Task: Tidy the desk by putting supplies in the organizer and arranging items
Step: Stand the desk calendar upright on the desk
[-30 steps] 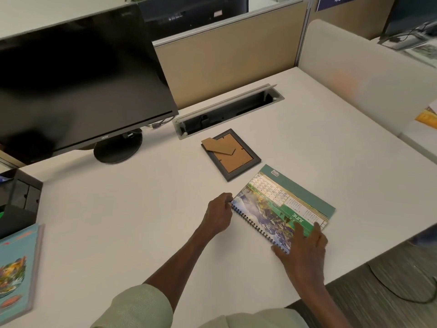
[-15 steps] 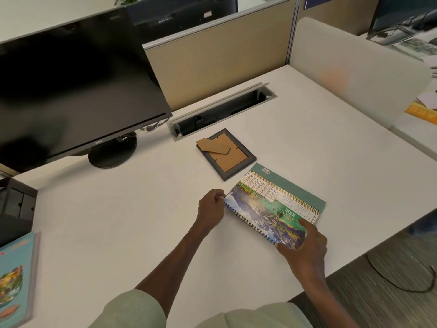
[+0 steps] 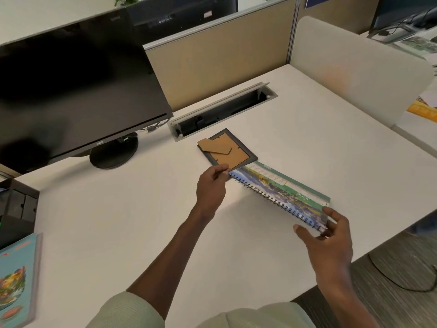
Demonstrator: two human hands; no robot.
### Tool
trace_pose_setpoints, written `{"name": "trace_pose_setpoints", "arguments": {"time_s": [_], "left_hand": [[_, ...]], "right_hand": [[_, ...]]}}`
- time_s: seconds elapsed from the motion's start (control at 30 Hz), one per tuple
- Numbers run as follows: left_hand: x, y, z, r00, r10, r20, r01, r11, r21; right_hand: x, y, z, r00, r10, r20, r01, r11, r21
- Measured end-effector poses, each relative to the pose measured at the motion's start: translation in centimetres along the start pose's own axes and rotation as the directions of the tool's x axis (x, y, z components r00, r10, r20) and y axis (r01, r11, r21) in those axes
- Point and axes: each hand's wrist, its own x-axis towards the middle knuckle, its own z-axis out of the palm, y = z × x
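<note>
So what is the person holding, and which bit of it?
The spiral calendar. The left hand pinches its far spiral-side corner, by the picture frame; the right hand grips the near corner.

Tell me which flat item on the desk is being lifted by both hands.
The spiral-bound calendar, gripped at both ends. The picture frame and the teal book lie untouched.

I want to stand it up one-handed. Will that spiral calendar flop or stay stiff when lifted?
The calendar probably stays fairly stiff: held at two corners by the left hand and right hand, it shows no sag. Loose spiral-bound pages might swing open. Likely light.
</note>
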Motion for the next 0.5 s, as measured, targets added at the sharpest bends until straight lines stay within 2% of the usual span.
{"name": "trace_pose_setpoints", "arguments": {"time_s": [0.07,0.27,0.37,0.5], "left_hand": [[-0.2,1.4,0.8,0.999,0.02,0.036,-0.018,0.998,-0.055],[0.1,4.1,3.2,0.993,0.077,0.085,-0.07,0.995,-0.077],[0.6,4.7,4.2,0.987,0.112,0.119,-0.11,0.994,-0.024],[1.5,4.3,5.0,0.982,0.125,0.14,-0.131,0.991,0.032]], "right_hand": [[0.4,-1.2,-0.2,0.999,-0.013,-0.039,0.015,1.0,0.027],[4.0,-4.0,-0.7,0.968,-0.122,-0.221,0.131,0.991,0.023],[5.6,-3.8,-0.8,0.961,-0.14,-0.237,0.146,0.989,0.009],[6.6,-2.7,-0.8,0.965,-0.137,-0.223,0.157,0.985,0.075]]}}
